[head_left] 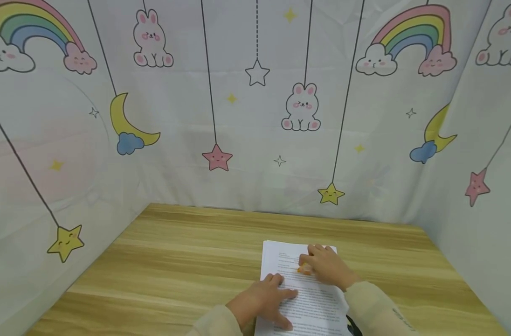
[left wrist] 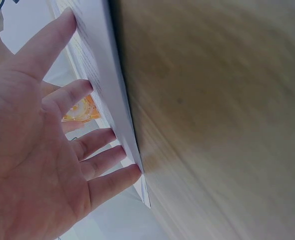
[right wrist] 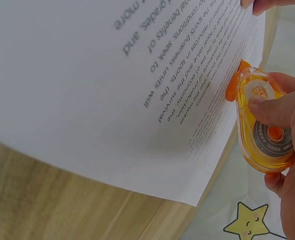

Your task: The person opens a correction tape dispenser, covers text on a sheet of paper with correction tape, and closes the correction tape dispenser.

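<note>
A stack of printed paper lies on the wooden table in the head view. My right hand pinches an orange, see-through correction tape dispenser between thumb and fingers. The dispenser's orange tip is right at the printed lines of the top sheet in the right wrist view. My left hand rests on the left part of the stack with its fingers spread and straight. In the left wrist view, the left fingertips touch the sheet near its edge, and the dispenser shows behind them.
The wood-grain table reaches out on both sides of the paper. Behind it hangs a white cloth printed with rabbits, stars and rainbows. A small black object shows at the paper's lower right, partly covered by the sheet and sleeve.
</note>
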Tool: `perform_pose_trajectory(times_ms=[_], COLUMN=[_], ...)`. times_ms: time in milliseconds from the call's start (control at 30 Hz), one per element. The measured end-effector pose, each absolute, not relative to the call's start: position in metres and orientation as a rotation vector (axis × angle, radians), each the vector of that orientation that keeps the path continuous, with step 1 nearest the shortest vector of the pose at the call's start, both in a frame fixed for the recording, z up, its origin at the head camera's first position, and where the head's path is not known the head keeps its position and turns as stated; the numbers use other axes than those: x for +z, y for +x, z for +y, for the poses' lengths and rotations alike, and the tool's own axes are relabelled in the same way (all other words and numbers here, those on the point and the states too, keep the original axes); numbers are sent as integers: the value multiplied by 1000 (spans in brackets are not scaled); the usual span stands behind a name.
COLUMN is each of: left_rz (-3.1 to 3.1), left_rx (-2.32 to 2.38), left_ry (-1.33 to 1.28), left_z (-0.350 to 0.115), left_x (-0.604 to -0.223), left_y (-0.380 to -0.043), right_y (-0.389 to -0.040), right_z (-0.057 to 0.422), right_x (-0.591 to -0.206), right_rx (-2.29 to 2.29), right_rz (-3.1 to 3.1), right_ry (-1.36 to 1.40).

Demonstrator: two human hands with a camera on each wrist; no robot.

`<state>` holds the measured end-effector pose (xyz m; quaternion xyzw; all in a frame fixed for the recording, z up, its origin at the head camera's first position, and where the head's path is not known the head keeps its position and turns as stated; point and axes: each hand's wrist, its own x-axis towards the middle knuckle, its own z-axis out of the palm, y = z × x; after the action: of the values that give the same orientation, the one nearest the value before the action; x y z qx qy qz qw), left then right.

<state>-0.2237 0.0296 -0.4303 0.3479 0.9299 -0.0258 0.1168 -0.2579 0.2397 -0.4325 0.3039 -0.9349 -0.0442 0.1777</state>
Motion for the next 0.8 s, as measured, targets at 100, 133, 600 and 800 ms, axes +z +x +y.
perform_pose_trajectory(times_ms=[100, 133, 600, 800], left_rz=[2722, 2721, 2717, 2717], left_rx=[-70, -68, -50, -53], left_ry=[1018, 1017, 1020, 1013], left_z=[30, 30, 29, 30], left_x=[-430, -430, -430, -429], left_y=[-224, -224, -223, -223], right_y=[-257, -257, -255, -254], right_z=[241, 242, 248, 249], right_x=[-431, -431, -431, -428], right_rx=[-138, -138, -115, -147], right_rz=[-2643, -2653, -2569, -2657], right_ry=[858, 853, 897, 863])
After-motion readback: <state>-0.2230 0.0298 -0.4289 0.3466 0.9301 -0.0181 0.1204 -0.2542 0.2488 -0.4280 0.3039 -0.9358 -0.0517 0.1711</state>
